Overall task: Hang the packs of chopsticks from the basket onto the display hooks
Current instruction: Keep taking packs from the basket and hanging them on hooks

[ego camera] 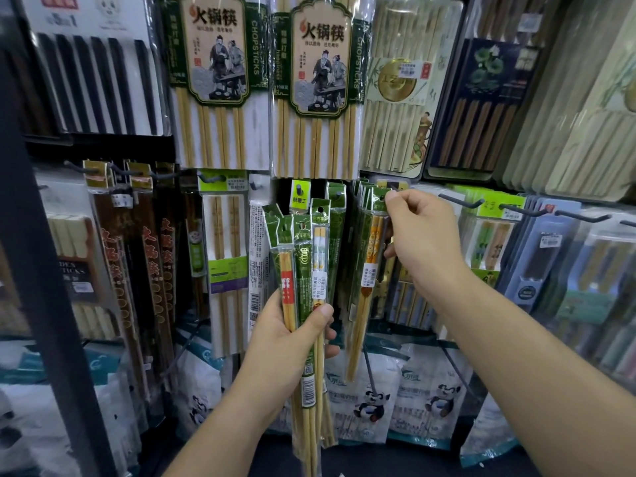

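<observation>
Right hand (423, 235): fingers are curling in, thumb and forefinger pinching the green header of one pack (369, 270); the hand is grasping nothing else.
Left hand (289, 342): it is clenching round a bundle (304, 270) of several more packs, thumb pressing across the front, fingers wrapping behind.
Pack position: its header is sitting right at a hook (394, 187) on the lower row, in front of other green packs already hanging there; whether the hole is over the hook I cannot tell.
Pack axis: it is hanging nearly upright, header up, tips slanting slightly down and left.
Bundle axis: it is standing upright, headers fanning out at the top, tips pointing down past the wrist.
Edges: big packs (320, 80) are hanging just above the header, their lower ends crowding the hook.
Room: bare hooks (463, 202) are sticking out just right of the right hand.
</observation>
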The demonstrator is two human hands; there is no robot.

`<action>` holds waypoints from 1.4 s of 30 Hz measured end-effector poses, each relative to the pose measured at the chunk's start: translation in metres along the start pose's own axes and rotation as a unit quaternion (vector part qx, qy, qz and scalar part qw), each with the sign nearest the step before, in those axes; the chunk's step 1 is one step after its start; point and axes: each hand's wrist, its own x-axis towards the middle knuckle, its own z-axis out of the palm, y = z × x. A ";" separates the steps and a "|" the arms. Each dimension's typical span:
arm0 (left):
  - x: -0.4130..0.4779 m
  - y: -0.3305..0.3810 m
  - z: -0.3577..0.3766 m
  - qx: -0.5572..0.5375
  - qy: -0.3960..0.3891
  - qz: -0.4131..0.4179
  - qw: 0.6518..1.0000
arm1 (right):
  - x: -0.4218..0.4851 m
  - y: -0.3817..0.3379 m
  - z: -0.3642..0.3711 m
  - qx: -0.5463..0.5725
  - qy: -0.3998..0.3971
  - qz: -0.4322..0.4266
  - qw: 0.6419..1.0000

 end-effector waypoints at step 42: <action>-0.006 -0.003 0.010 -0.013 -0.053 0.000 0.999 | -0.040 0.000 0.021 0.099 -0.080 0.021 0.992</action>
